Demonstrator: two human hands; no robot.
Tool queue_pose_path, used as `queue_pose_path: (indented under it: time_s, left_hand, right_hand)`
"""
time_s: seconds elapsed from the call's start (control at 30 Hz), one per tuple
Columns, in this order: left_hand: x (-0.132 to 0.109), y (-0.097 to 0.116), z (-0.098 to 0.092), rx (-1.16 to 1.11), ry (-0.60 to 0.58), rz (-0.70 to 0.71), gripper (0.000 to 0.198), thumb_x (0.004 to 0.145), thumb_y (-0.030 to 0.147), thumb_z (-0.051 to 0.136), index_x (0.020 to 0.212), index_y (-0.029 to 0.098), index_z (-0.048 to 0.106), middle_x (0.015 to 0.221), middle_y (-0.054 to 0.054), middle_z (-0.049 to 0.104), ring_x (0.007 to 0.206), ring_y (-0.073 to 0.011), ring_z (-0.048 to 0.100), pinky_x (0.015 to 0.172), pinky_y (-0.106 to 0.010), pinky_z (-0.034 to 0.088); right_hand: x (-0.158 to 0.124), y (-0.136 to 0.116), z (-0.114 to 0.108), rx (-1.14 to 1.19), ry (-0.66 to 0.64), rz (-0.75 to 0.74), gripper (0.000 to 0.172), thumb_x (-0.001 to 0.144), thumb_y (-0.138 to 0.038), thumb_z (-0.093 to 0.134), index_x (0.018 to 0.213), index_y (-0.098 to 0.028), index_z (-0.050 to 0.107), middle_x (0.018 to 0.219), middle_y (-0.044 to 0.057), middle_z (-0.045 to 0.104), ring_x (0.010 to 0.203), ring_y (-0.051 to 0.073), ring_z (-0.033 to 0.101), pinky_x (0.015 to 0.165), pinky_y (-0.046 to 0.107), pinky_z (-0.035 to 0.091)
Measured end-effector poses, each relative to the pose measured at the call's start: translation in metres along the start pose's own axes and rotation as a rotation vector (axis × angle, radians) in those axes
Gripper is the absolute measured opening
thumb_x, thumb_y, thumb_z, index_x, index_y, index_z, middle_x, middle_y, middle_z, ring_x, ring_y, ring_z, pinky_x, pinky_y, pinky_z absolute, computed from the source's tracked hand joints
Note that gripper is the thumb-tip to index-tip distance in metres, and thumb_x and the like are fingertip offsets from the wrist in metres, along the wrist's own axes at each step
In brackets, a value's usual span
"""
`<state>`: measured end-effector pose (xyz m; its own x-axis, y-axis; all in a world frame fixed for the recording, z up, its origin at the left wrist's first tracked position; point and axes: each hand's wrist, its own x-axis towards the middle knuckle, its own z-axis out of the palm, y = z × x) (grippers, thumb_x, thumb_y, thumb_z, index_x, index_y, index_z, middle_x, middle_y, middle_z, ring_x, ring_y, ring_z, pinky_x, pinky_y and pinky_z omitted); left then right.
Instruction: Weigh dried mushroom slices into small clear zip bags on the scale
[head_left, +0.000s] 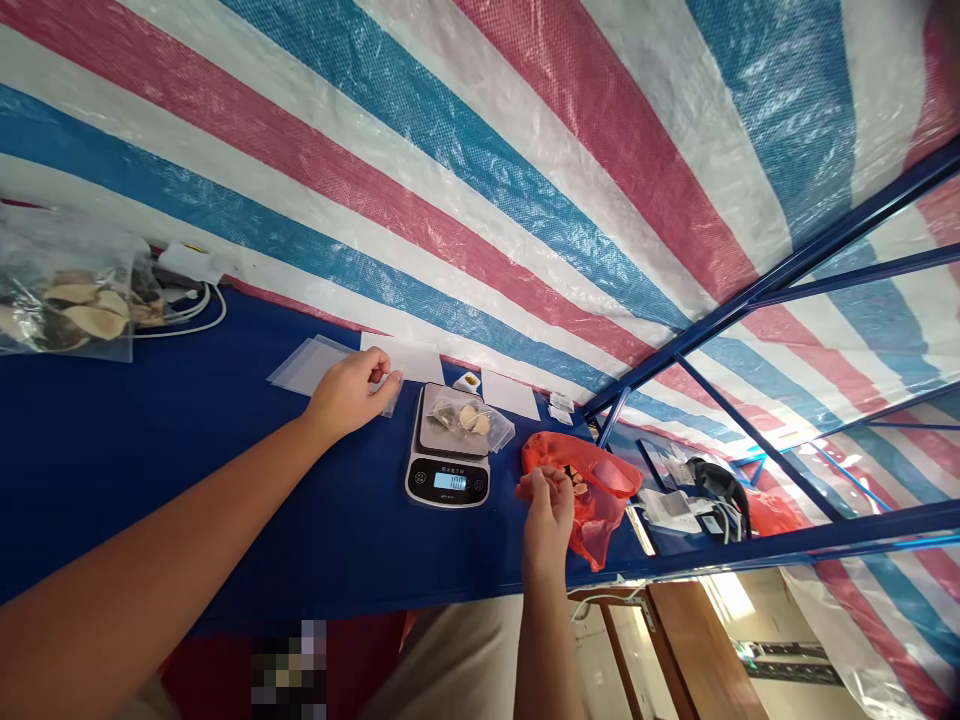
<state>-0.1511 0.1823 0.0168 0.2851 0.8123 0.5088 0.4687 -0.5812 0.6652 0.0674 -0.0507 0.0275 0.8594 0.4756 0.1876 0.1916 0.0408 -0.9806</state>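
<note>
A small digital kitchen scale point(448, 462) stands on the blue table point(150, 440), its display lit. On its platform lies a clear plastic bag point(472, 420) with pale slices inside. My left hand point(351, 392) rests to the scale's left, fingers pinched on a small clear empty bag point(391, 392). My right hand point(547, 500) is to the scale's right, fingers curled at the opening of a red plastic bag point(592, 490), gripping its edge.
A stack of clear flat bags point(304, 365) and white paper sheets point(510, 393) lie behind the scale. A large clear bag of dried slices point(64, 300) sits far left beside white cables point(191, 305). Blue metal frame bars point(750, 290) rise at right before a striped tarp.
</note>
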Motion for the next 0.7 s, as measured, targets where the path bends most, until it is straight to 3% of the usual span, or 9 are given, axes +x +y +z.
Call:
queue_pose_path:
  time_s: [0.23,0.4,0.47,0.53,0.63,0.7]
  left_hand:
    - [0.004,-0.012,0.007,-0.051,0.054,0.077,0.025,0.092,0.043,0.05,0.101,0.021,0.056,0.095,-0.008,0.067,0.092,-0.0251,0.063,0.086,-0.038,0.048]
    - [0.004,-0.014,0.011,-0.085,0.048,0.068,0.018,0.091,0.037,0.05,0.099,0.021,0.055,0.094,-0.008,0.066,0.092,-0.0265,0.063,0.089,-0.041,0.048]
    - [0.004,-0.013,0.011,-0.102,0.035,0.065,0.014,0.09,0.031,0.049,0.098,0.021,0.055,0.093,-0.008,0.066,0.092,-0.0264,0.063,0.09,-0.042,0.048]
    - [0.003,-0.012,0.011,-0.111,0.014,0.062,0.011,0.09,0.026,0.048,0.097,0.021,0.055,0.093,-0.008,0.066,0.091,-0.0254,0.063,0.091,-0.042,0.048]
    - [0.002,-0.011,0.011,-0.094,-0.001,0.054,0.011,0.09,0.022,0.049,0.099,0.021,0.056,0.095,-0.007,0.066,0.093,-0.0236,0.063,0.091,-0.039,0.048]
    - [0.001,-0.012,0.011,-0.086,-0.015,0.043,0.012,0.089,0.02,0.052,0.1,0.021,0.058,0.096,-0.007,0.066,0.094,-0.0234,0.063,0.092,-0.039,0.048]
  right_hand:
    - [0.03,-0.014,0.03,-0.084,-0.119,0.065,0.049,0.079,-0.057,0.07,0.107,-0.02,0.054,0.088,0.006,0.077,0.082,0.024,0.076,0.08,0.038,0.062]
    - [0.06,-0.036,0.072,-0.179,-0.248,-0.022,0.045,0.073,-0.053,0.071,0.1,-0.021,0.056,0.089,0.008,0.076,0.074,0.024,0.075,0.066,0.036,0.059]
    - [0.064,-0.062,0.085,-0.207,-0.317,-0.094,0.041,0.071,-0.049,0.074,0.098,-0.02,0.06,0.094,0.007,0.076,0.072,0.022,0.073,0.066,0.035,0.057]
    - [0.06,-0.1,0.094,-0.264,-0.429,-0.217,0.035,0.076,-0.043,0.074,0.101,-0.021,0.065,0.099,0.006,0.076,0.078,0.022,0.073,0.075,0.035,0.056]
    - [0.045,-0.17,0.102,-0.625,-0.761,-0.656,0.029,0.092,-0.034,0.063,0.12,-0.026,0.068,0.101,0.004,0.077,0.102,0.024,0.073,0.086,0.036,0.053]
    - [0.033,-0.213,0.113,-0.695,-0.894,-0.817,0.03,0.096,-0.029,0.061,0.125,-0.028,0.066,0.103,0.003,0.077,0.099,0.023,0.073,0.082,0.033,0.052]
